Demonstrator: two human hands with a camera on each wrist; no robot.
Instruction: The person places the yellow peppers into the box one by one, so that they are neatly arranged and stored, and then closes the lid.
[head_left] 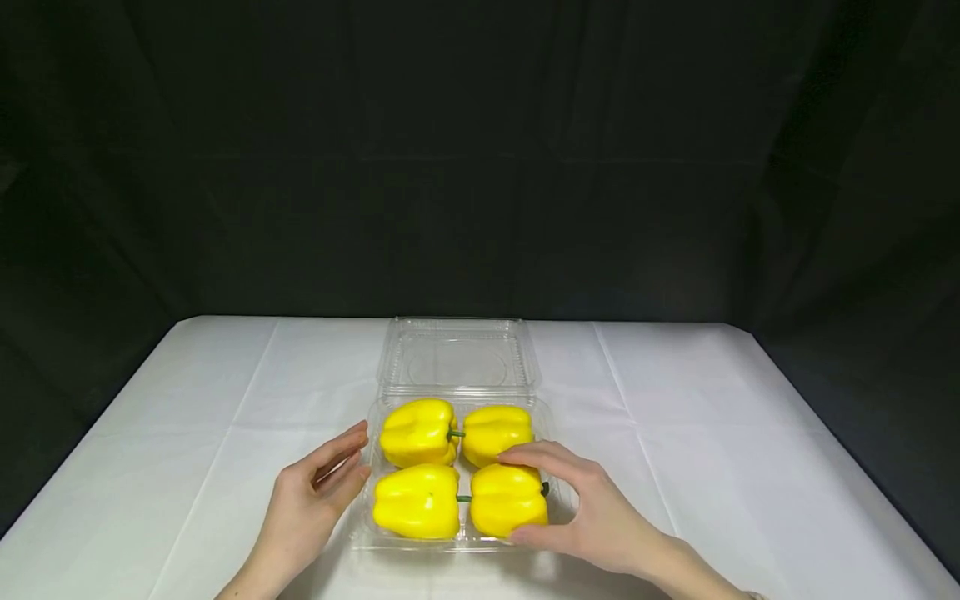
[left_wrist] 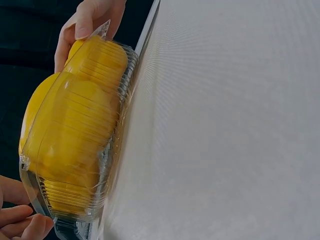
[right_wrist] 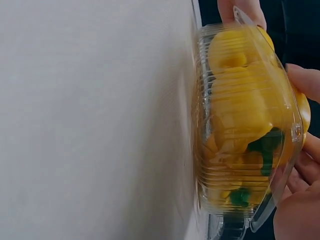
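Observation:
Four-lobed yellow bell peppers, several in all, lie in two rows inside a clear plastic clamshell container [head_left: 480,546]. My right hand [head_left: 600,508] holds the front right bell pepper [head_left: 501,504], thumb at its near side and fingers at its far side. Beside it lies the front left bell pepper [head_left: 416,502]; behind are a back left bell pepper [head_left: 414,433] and a back right bell pepper [head_left: 495,429]. Along the container's left side, my left hand [head_left: 307,500] has loosely bent fingers close to the rim. Whether they touch it, I cannot tell. In both wrist views, peppers show through the ribbed wall.
The container's hinged lid [head_left: 457,358] lies folded back, away from me. A white cloth [head_left: 225,400] with crease lines covers the table. Black curtains [head_left: 465,167] hang behind the table and along both sides.

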